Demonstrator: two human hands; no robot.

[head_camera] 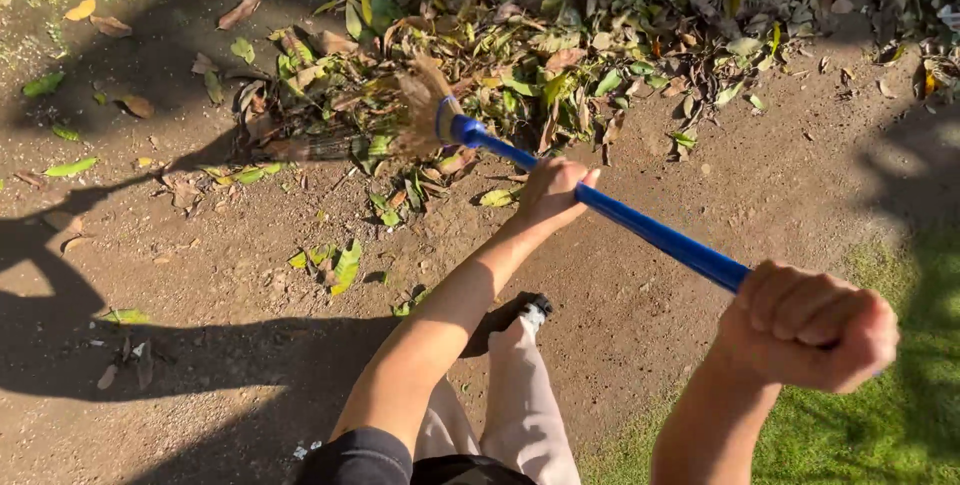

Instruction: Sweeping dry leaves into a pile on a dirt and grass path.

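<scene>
Right hand: tight fist, wrapped around top end of blue broom handle, fingers curled all way round. Left hand: lower down same handle, fingers closed on it, thumb poking out along stick. Broom slants up and left from hands. Straw brush head down on ground, at edge of big leaf pile. Brown dirt path under all. Green grass at bottom right. Light trouser leg and dark shoe below left arm.
</scene>
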